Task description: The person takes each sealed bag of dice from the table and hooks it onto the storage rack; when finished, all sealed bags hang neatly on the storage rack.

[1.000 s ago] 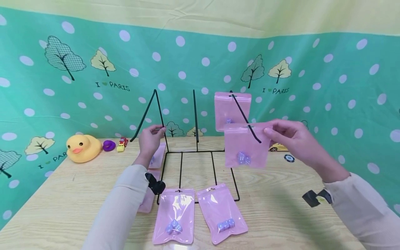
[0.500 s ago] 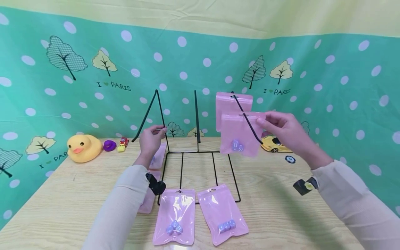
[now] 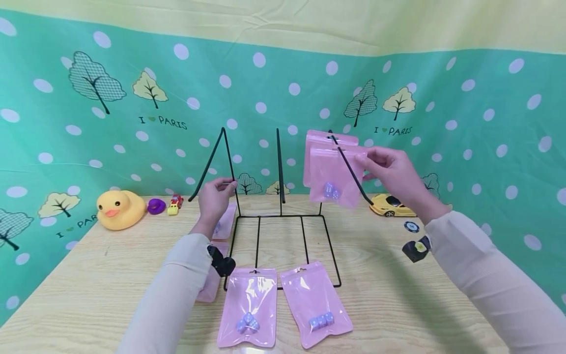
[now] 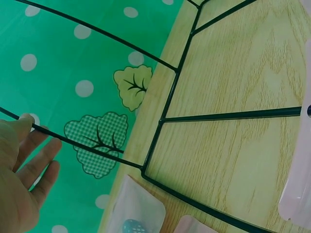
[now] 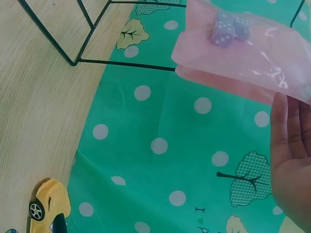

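Observation:
My right hand (image 3: pixel 389 169) pinches the upper right edge of a pink zip bag (image 3: pixel 333 172) with dice in it. The slanting right prong of a black wire rack (image 3: pixel 283 215) passes through the bag's top hole. Close behind, another pink bag (image 3: pixel 309 157) hangs on the same prong. My left hand (image 3: pixel 216 199) holds the rack's left upright wire between thumb and fingers, as the left wrist view also shows. In the right wrist view, dice (image 5: pixel 231 30) show through the bag above my fingers (image 5: pixel 289 126).
Two pink bags, one left (image 3: pixel 247 307) and one right (image 3: pixel 316 305), lie at the front of the rack's base. More pink bags (image 3: pixel 210 285) lie partly under my left arm. A yellow duck (image 3: pixel 120 210), purple duck (image 3: pixel 156 206), toy car (image 3: pixel 391 205) and poker chip (image 3: pixel 411 226) stand around.
My right hand has moved up, back and slightly left, sliding the bag along the prong toward the hanging one. The left hand keeps its place on the rack.

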The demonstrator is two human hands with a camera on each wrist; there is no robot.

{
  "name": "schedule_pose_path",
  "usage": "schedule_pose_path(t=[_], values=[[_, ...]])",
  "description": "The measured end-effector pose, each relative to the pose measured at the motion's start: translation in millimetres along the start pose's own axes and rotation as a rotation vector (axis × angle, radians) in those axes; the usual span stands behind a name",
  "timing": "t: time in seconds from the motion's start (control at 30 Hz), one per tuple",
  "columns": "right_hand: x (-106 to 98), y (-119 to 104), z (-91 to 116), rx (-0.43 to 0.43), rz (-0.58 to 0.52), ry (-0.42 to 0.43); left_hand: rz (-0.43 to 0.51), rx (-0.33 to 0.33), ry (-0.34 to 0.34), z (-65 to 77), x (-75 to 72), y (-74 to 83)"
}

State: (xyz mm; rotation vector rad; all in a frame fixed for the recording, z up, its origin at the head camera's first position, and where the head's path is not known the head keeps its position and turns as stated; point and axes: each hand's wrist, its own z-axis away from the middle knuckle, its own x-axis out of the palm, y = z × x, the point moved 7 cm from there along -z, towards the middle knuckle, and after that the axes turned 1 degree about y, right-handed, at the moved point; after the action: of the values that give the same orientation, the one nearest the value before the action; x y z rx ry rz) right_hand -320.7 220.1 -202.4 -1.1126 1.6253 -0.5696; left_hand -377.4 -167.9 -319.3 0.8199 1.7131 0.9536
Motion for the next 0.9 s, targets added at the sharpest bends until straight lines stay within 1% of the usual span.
schedule_pose_path(t=[0.13,0.37,0.5,0.9], values=[[-0.4,2.0,-7.1,0.018,0.006,0.058,0.002,-0.003,0.005,0.0,0.0,-0.2],[-0.9,3.5,-17.4,-0.022,-0.033,0.135,0.009,0.007,0.011,0.9,-0.7,1.7],[0.0,5.6,-21.1,-0.021,-0.042,0.171,0.01,0.002,0.008,2.0,-0.6,1.8],[3.8,7.0,-28.0,0.002,0.0,0.26,0.018,-0.003,0.004,3.1,-0.4,1.8]])
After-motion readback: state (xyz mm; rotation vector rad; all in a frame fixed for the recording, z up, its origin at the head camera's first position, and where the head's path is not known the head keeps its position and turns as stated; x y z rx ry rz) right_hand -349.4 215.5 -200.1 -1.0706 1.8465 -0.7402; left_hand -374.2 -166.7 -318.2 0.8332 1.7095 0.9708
